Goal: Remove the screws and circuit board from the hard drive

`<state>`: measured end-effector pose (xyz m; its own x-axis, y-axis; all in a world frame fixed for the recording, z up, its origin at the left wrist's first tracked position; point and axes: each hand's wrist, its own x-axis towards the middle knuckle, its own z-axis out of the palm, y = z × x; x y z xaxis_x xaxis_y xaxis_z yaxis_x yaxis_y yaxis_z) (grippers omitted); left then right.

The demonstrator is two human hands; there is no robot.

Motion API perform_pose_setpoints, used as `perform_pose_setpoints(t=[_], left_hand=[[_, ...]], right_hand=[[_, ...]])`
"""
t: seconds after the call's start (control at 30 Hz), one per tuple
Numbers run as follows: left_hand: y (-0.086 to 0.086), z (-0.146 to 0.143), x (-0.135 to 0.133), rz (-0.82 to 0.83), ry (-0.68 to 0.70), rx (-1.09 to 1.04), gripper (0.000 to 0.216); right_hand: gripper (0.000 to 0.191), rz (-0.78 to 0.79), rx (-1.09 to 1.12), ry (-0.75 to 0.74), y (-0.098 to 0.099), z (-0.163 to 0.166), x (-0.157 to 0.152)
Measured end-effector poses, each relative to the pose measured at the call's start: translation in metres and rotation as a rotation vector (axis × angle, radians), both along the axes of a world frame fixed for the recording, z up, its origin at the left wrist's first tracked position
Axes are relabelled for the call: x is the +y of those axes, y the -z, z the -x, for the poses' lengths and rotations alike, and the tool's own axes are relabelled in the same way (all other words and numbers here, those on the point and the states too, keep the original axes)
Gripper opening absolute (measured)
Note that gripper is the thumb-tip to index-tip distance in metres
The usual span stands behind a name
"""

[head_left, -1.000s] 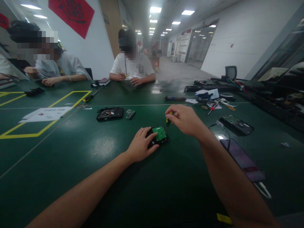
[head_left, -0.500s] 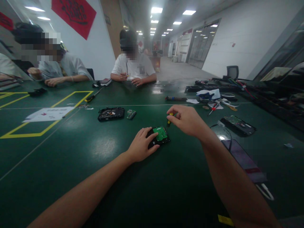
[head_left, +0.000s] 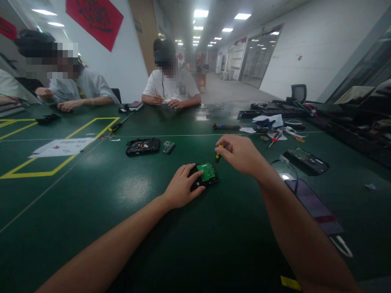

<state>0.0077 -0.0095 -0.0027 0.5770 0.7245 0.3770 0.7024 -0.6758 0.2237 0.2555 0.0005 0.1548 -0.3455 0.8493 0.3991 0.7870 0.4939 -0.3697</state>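
A black hard drive (head_left: 203, 177) with a green circuit board facing up lies on the green table (head_left: 122, 211) in front of me. My left hand (head_left: 182, 186) rests on its left side, fingers pressing it down. My right hand (head_left: 240, 154) is pinched round a small yellow-handled screwdriver (head_left: 217, 153), held upright with its tip at the drive's far right corner.
Another opened drive (head_left: 142, 146) and a loose green board (head_left: 168, 146) lie further back. A third drive (head_left: 306, 160), a phone (head_left: 313, 205) with a cable, and scattered tools (head_left: 275, 126) lie at the right. Two people sit at the far side; yellow tape marks the left.
Almost nothing has moved. My right hand shifted slightly on the screwdriver, and the left hand stays pressed on the drive.
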Motion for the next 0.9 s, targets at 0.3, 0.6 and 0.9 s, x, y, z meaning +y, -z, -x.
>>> perform_pose_setpoints(t=[0.3,0.6,0.9], left_hand=[[0.0002,-0.0004,-0.0002,0.003,-0.006,-0.006,0.058],[-0.0001,0.0005,-0.0005,-0.007,-0.003,0.007,0.058],[0.0002,0.0006,-0.0001,-0.001,0.005,-0.012,0.059]], right_hand=[[0.021,0.052,0.032,-0.082,-0.0023,-0.0016,-0.0018],[0.018,-0.002,0.005,-0.074,-0.0016,0.0013,0.0000],[0.018,0.049,0.024,-0.010,0.0022,0.0009,0.0004]])
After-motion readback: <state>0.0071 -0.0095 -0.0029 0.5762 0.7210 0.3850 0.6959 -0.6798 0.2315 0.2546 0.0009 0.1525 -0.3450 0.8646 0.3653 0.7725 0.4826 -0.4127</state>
